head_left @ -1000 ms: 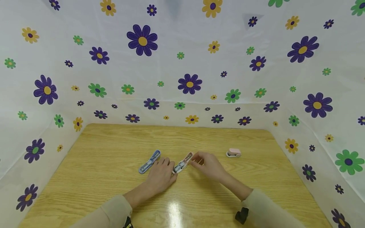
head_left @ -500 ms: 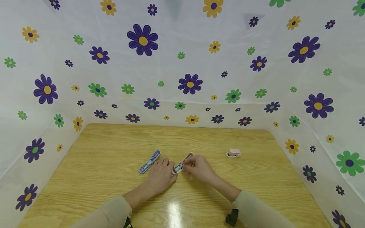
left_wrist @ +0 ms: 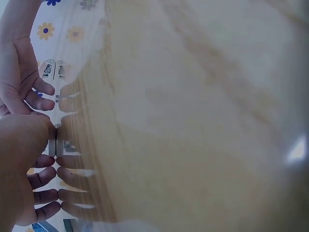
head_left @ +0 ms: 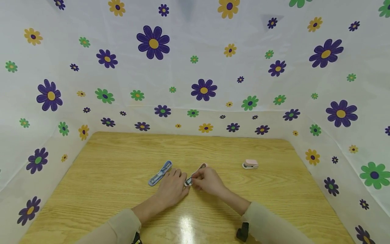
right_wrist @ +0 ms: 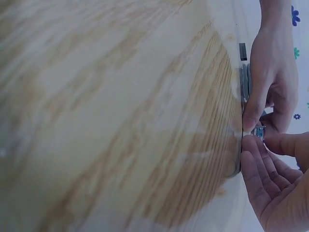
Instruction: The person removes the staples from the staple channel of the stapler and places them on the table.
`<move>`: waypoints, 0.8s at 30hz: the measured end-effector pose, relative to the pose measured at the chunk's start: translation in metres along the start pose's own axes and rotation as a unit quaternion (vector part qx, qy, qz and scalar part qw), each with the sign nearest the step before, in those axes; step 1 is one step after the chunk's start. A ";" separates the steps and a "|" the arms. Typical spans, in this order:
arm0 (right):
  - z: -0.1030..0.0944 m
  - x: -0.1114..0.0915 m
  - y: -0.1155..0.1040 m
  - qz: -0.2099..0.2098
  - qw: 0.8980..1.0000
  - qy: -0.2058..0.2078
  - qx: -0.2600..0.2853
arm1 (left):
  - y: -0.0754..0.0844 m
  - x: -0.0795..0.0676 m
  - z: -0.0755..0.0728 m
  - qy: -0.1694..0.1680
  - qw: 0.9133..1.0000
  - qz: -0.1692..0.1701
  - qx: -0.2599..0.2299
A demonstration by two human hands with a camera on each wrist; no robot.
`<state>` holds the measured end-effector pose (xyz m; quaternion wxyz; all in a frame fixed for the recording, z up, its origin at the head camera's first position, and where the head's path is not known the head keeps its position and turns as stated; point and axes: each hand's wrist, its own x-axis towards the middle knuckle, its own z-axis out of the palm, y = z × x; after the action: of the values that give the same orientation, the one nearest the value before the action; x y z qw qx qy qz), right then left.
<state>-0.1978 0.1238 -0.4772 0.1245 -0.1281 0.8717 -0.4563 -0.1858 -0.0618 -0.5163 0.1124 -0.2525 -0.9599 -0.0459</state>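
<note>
The pink stapler [head_left: 201,166] is lying open on the middle of the desk [head_left: 122,152], slanting toward the far edge, and the work on it looks to be in progress. The left hand [head_left: 172,184] is pinching its near end, while the right hand [head_left: 210,182] is pinching at the metal inside; whether a loose piece is sitting between those fingertips, I cannot tell. The blue stapler [head_left: 160,173] is also lying open, nearer the left edge and just beside the left hand, while a third stapler [head_left: 251,164] is resting folded toward the right edge, so it appears untouched. Compared with a second ago, the right hand is working farther down, by the near end rather than beside the far tip; the left hand and all three staplers are keeping their places.
</note>
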 end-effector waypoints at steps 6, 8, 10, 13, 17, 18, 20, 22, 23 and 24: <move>0.001 0.001 0.000 0.019 0.999 -0.004 0.028 | 0.000 0.000 0.000 0.004 1.000 0.001 0.002; 0.001 0.002 0.000 0.028 0.999 -0.008 0.044 | 0.000 0.000 0.000 0.007 1.000 0.002 0.002; 0.001 0.002 0.001 0.035 0.998 -0.009 0.057 | 0.000 0.000 0.000 0.009 1.000 0.003 0.003; 0.001 0.003 0.001 0.041 0.996 -0.011 0.074 | 0.000 -0.001 0.000 0.012 1.000 0.004 0.003; 0.001 0.004 0.000 0.044 0.995 -0.013 0.087 | 0.000 -0.001 0.001 0.014 1.000 0.005 0.002; 0.002 0.004 -0.001 0.044 0.995 -0.014 0.088 | -0.001 -0.001 0.001 0.014 1.000 0.005 0.002; 0.002 0.004 -0.001 0.047 0.995 -0.015 0.089 | -0.001 -0.001 0.001 0.014 1.000 0.006 0.003; 0.003 0.005 -0.002 0.052 0.994 -0.016 0.091 | -0.001 -0.001 0.001 0.012 1.000 0.007 0.005; 0.003 0.005 -0.002 0.053 0.994 -0.017 0.092 | -0.001 0.000 0.001 0.012 1.000 0.008 0.006; 0.003 0.005 -0.002 0.053 0.994 -0.018 0.093 | -0.001 0.000 0.001 0.013 1.000 0.009 0.007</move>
<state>-0.2009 0.1187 -0.4774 0.1756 -0.0776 0.8287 -0.5257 -0.1862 -0.0625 -0.5174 0.1272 -0.2595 -0.9564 -0.0414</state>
